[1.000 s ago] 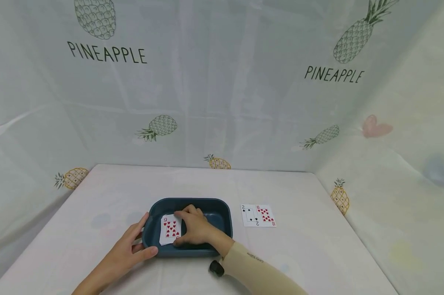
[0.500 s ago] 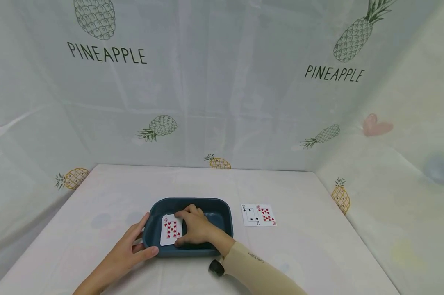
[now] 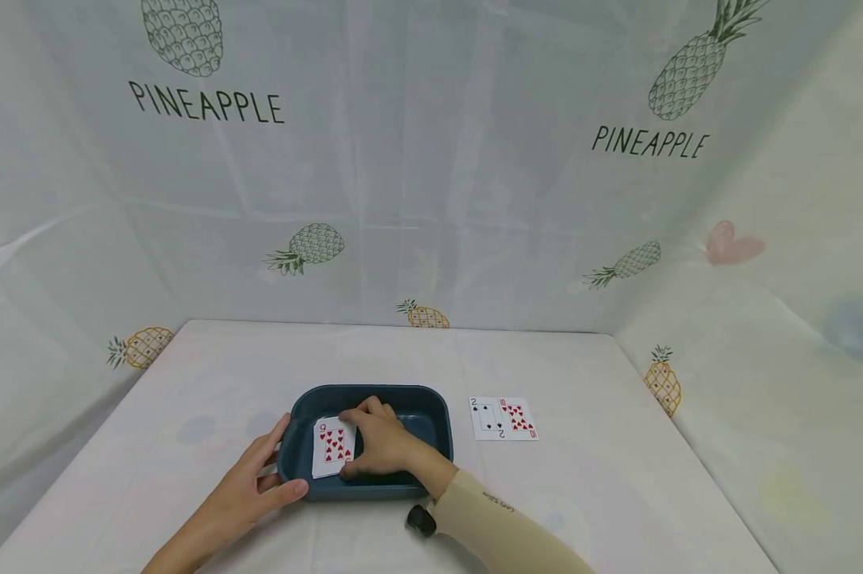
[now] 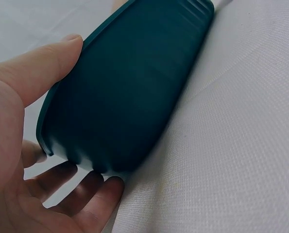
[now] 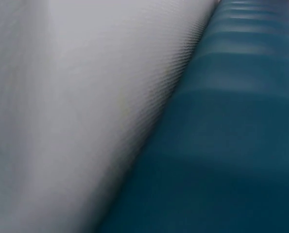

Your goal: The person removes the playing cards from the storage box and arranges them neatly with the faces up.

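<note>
A dark blue tray stands on the white-covered table. My left hand holds its left end, with the thumb at the front rim and the other fingertips against the end wall, as the left wrist view shows. Inside the tray, toward its left, lies a small stack of playing cards, face up with a nine of hearts on top. My right hand reaches in over the front rim and pinches the stack by its right edge, thumb at the near corner and index finger at the far one. The right wrist view shows only the tray's outer wall and cloth.
To the right of the tray lie two overlapping playing cards, a two of spades and a ten of hearts. A pineapple-print curtain hangs behind the table's back edge and along both sides. A black wrist device sits at my right sleeve.
</note>
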Action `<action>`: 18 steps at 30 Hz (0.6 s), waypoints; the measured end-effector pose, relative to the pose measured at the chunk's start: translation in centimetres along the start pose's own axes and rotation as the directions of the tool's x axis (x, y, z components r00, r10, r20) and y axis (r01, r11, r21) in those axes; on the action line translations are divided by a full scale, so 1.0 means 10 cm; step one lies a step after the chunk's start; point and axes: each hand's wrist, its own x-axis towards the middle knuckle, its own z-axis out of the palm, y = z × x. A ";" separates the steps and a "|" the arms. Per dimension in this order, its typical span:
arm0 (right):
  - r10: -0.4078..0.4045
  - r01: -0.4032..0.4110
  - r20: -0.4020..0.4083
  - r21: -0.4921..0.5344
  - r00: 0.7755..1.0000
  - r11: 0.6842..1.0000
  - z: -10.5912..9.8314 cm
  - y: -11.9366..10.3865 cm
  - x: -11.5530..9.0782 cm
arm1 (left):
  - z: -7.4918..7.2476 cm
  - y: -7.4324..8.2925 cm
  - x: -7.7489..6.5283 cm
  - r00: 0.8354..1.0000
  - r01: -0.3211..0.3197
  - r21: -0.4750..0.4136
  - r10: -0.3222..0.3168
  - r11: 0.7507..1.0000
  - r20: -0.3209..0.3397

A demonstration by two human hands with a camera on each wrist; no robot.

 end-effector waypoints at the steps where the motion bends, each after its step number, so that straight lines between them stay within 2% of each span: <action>1: -0.001 0.001 0.001 -0.005 1.000 1.000 0.00 0.00 0.00 | 0.00 0.00 0.00 1.000 -0.006 0.002 0.006 1.000 0.000; 5: -0.012 0.013 0.007 -0.040 1.000 0.999 0.01 -0.01 0.00 | 0.00 -0.02 -0.01 1.000 -0.028 0.004 0.028 1.000 0.000; 11: -0.044 0.045 0.008 -0.085 0.999 0.995 0.01 -0.02 0.02 | 0.00 -0.02 -0.01 1.000 -0.017 -0.001 0.017 1.000 -0.003; 18: -0.043 0.043 -0.004 -0.048 0.999 0.998 0.00 -0.02 0.02 | 0.00 -0.01 0.00 1.000 -0.006 -0.008 0.006 1.000 -0.003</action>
